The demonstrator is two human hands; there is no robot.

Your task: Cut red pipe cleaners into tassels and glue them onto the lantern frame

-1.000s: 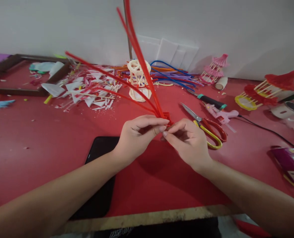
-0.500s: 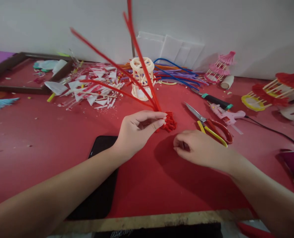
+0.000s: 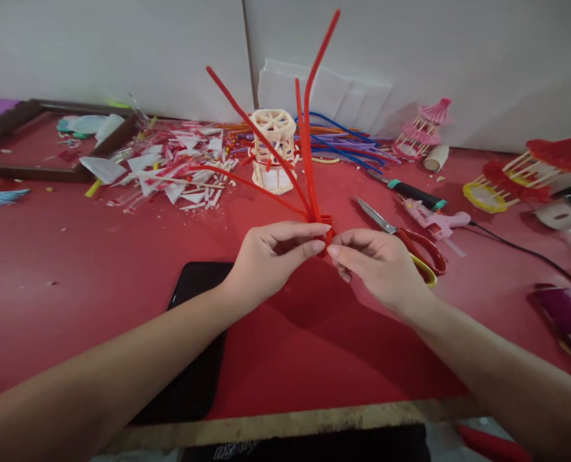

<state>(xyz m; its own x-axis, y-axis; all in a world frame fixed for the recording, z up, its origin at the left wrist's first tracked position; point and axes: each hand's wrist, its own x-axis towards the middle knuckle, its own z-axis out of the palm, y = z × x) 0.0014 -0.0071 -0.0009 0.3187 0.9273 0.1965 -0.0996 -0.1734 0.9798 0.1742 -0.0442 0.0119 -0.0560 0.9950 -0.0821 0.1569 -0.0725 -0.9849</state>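
Observation:
Several long red pipe cleaners (image 3: pixel 306 154) fan upward from a tightly bent red bundle at the centre. My left hand (image 3: pixel 271 256) pinches this bundle between thumb and fingers from the left. From the right, my right hand (image 3: pixel 374 260) has its thumb and index finger closed on the same red bundle. The fingertips of both hands nearly meet there and hide part of the bundle. Just behind stands a cream openwork cylinder (image 3: pixel 273 151). Scissors (image 3: pixel 423 247) with red and yellow handles lie partly behind my right hand.
A black phone (image 3: pixel 194 359) lies under my left forearm. A pink glue gun (image 3: pixel 434 220) and a black-handled tool (image 3: pixel 417 194) are at the right. White and pink scraps (image 3: pixel 174 160) and blue and purple pipe cleaners (image 3: pixel 350 142) lie behind. A brown frame (image 3: pixel 30 172) is at the far left.
My right hand has moved left and up from beside the scissors and now closes on the red bundle. The long red stems have swung to the right and spread more upright.

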